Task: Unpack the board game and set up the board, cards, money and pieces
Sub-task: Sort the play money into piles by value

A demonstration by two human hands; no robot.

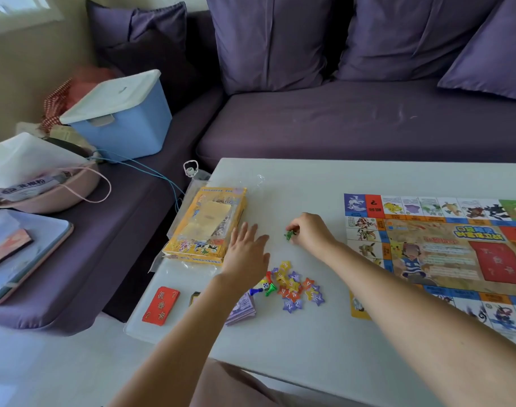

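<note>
Pinching a small green piece (289, 235) between thumb and fingertips of the right hand (309, 230), low over the white counter (309, 342), near the left edge of the board (444, 254). Reaching forward with the left hand (246, 251), fingers straight and a little spread, grasping nothing, just beside the near right corner of the yellow game box (206, 224); touching the counter or hovering, cannot tell.

Laid out flat on the right of the counter: the board, printed squares round its rim, running out of view at the right. Crossing its near left corner and hiding part of it: the right forearm.

Heaped between the two forearms: coloured star tokens (294, 286) with numbers on them. Touching that heap on its left: a few pawns (270, 290) lying on their sides and a small white die (265, 285).

Near the front left corner: a red card stack (161, 306). To its right: a second dark stack (194, 298) and a fanned purple money stack (242, 311), both partly covered by the left forearm.

Behind the box, at the counter's far left edge: crumpled clear plastic wrap (259, 179).

Beyond the counter: a purple sofa (353, 124) with matching cushions (271, 39). On its left arm: a blue bin with a white lid (124, 121), a pink basin (60, 189) stuffed with bags, and a flat tray (25, 254)
</note>
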